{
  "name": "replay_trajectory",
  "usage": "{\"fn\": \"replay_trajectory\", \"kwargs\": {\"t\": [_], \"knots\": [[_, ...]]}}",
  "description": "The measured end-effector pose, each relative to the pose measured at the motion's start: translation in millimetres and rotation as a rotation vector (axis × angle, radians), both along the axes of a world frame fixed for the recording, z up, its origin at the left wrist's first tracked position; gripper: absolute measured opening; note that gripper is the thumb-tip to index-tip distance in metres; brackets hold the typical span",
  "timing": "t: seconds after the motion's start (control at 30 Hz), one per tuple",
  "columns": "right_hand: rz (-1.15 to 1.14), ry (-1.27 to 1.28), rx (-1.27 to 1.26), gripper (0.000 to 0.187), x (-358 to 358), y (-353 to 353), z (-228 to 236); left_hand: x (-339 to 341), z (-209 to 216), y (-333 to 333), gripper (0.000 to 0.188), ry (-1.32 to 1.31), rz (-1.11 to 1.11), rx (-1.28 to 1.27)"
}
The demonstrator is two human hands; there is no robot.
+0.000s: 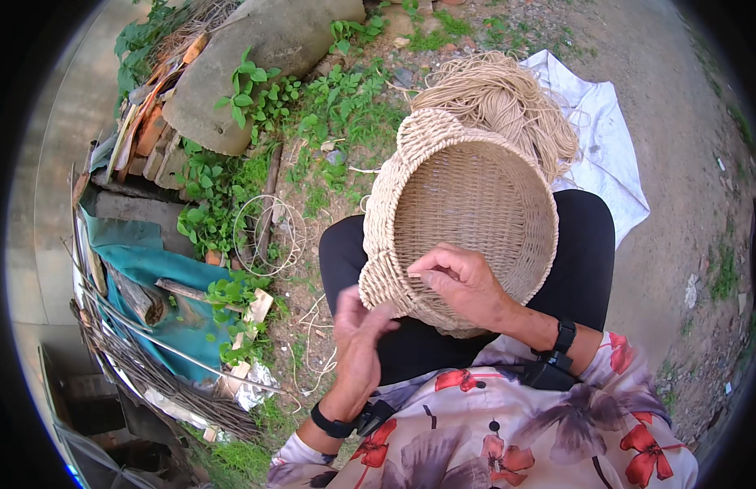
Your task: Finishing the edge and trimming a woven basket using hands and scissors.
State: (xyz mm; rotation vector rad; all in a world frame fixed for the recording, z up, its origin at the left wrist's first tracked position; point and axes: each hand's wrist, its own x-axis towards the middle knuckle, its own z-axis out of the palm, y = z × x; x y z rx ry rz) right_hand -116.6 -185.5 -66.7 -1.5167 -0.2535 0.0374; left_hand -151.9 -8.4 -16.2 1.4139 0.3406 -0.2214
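Note:
A round woven basket [473, 183] of beige cord rests tilted on my lap, its opening facing me. Two rounded, braided ear-like lobes stick out from its left side, an upper lobe [427, 134] and a lower lobe [384, 281]. My right hand [468, 285] reaches over the basket's near rim, thumb and forefinger pinched together on what looks like a short pale end of cord, close to the lower lobe. Just beneath that lobe is my left hand [358, 338], its fingers smeared by motion; whether they hold anything is unclear.
Beyond the basket a large heap of loose beige cord [508, 102] lies on a white sheet [606, 147]. Thin loops of cord [269, 236] lie on the weedy ground at left. Further left are teal cloth [162, 285], bundled sticks [174, 399] and a curved grey slab [247, 73].

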Motion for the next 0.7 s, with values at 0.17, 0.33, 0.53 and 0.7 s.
{"fn": "replay_trajectory", "kwargs": {"t": [0.17,0.33,0.53,0.7], "knots": [[0.024,0.055,0.093,0.010,-7,-6,23,8,24,5,0.017,-0.467,-0.194,0.720],[0.008,-0.305,-0.098,0.016,-10,-5,29,18,45,-8,0.024,-0.457,-0.509,0.814],[0.007,-0.443,-0.130,0.017,-13,-3,27,12,43,-7,0.025,-0.395,-0.607,0.717],[0.052,-0.484,-0.193,0.013,-15,-8,24,13,42,5,0.019,-0.060,-0.585,0.487]]}}
